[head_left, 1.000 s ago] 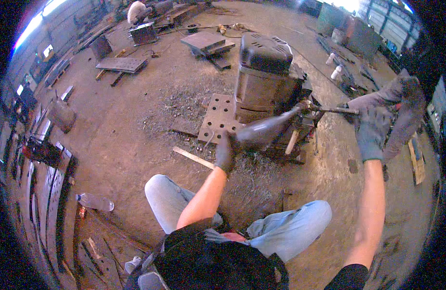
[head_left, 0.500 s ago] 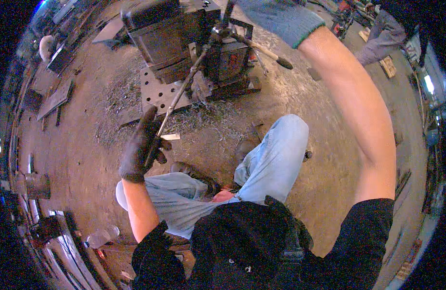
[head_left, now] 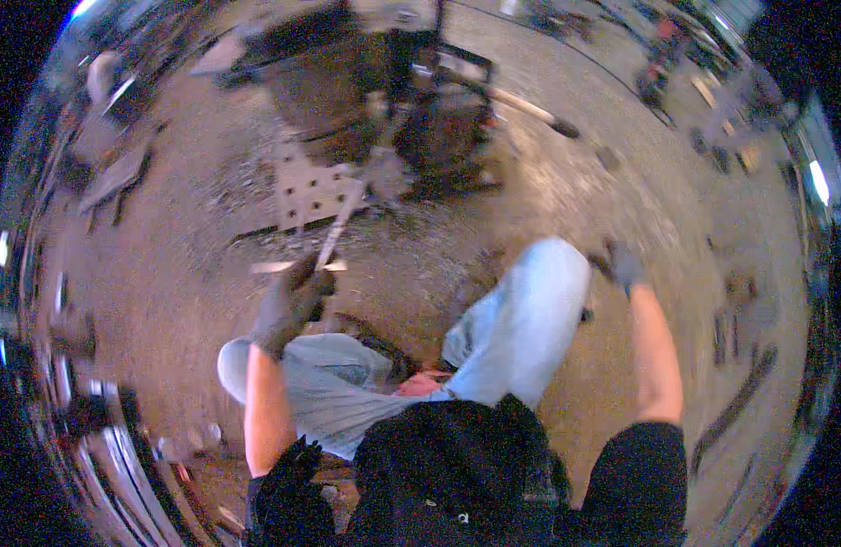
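My left hand (head_left: 288, 305), in a dark glove, is closed on a pale metal rod (head_left: 341, 219). The rod slants up and away from my fingers, past a steel plate with holes (head_left: 297, 196) on the floor. Motion blur hides whether its far end joins the dark machine (head_left: 325, 87) beyond. My right hand (head_left: 624, 264), also gloved, hangs beside my right knee, its fingers too smeared to read. From the machine's hub a lever with a wooden handle (head_left: 525, 105) sticks out to the right, apart from both hands.
Metal shavings (head_left: 420, 232) lie around the machine's foot. A light strip (head_left: 270, 267) rests on the floor by my left hand. Long metal bars (head_left: 129, 474) lie at lower left. A flat plate on legs (head_left: 115, 182) stands far left.
My right hand has dropped from high beside the machine to near my right knee. The left hand has shifted slightly right, with less of the rod showing. The view has shifted and blurred.
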